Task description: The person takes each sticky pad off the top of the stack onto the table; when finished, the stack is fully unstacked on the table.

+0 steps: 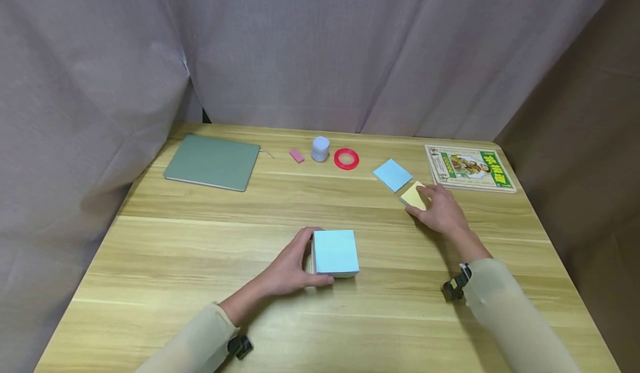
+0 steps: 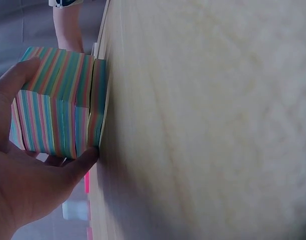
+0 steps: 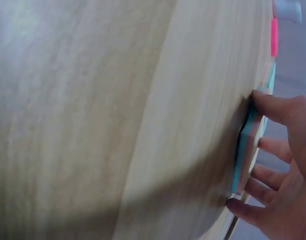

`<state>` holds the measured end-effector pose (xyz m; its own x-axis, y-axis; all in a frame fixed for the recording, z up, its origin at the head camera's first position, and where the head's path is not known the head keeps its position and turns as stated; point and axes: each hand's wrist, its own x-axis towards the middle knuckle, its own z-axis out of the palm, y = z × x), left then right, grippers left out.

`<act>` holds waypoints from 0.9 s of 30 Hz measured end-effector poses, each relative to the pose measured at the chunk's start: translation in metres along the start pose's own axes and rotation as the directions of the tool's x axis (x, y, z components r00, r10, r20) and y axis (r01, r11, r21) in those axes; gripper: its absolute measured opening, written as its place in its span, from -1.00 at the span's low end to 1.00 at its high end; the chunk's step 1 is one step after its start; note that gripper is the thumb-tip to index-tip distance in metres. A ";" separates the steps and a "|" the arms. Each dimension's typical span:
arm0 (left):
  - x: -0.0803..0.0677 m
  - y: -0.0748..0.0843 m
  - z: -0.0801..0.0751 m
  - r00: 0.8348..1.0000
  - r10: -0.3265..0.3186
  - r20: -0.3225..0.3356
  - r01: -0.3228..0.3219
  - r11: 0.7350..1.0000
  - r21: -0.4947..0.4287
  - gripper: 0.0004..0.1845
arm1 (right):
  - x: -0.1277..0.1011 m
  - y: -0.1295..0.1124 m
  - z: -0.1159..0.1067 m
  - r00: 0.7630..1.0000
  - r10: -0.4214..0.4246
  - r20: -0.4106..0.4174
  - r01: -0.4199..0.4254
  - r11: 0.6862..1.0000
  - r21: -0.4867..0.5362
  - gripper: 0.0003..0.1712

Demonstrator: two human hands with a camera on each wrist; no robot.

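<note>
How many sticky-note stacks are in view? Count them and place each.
3: tall blue-topped stack in the left hand; low yellow-topped stack in the right hand; low blue-topped stack just beyond the yellow one.

note stack point(image 1: 336, 252): thick, blue top, striped sides | note pad point(image 1: 412, 196): thinner, yellow top, farther right, just beside blue pad point(image 1: 392, 175)

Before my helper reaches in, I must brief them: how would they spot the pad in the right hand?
On the wooden table, look to the far right, where an illustrated booklet lies. Just nearer and left of it, the right hand holds a thin pad. Its top is pale yellow, while the neighbouring pad and the tall stack in the left hand have blue tops.
</note>
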<state>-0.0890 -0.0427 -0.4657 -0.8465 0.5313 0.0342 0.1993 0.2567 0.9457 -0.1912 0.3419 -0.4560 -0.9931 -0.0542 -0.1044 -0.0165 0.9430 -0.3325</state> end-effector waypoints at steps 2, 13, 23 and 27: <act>0.000 0.000 0.000 1.000 0.001 0.001 -0.001 1.000 0.001 -0.05 | -0.003 -0.003 -0.001 1.000 0.007 -0.017 -0.007 1.000 -0.017 -0.09; 0.000 -0.001 0.000 1.000 0.003 0.001 -0.003 1.000 -0.006 -0.06 | -0.033 -0.081 -0.016 0.955 -0.265 -0.136 0.273 0.961 0.043 -0.29; 0.000 -0.004 0.000 0.999 0.048 0.008 -0.047 0.999 -0.014 -0.09 | -0.086 -0.167 -0.009 0.758 -0.646 0.090 0.626 0.760 0.178 -0.02; 0.000 -0.002 -0.001 0.996 0.087 0.005 -0.087 0.996 -0.012 -0.10 | -0.092 -0.176 0.002 0.686 -0.712 0.148 0.700 0.702 0.134 0.04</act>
<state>-0.0897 -0.0435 -0.4671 -0.8231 0.5561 0.1149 0.2663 0.1993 0.9431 -0.0969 0.1802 -0.3897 -0.6524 -0.7574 0.0267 -0.6908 0.5797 -0.4322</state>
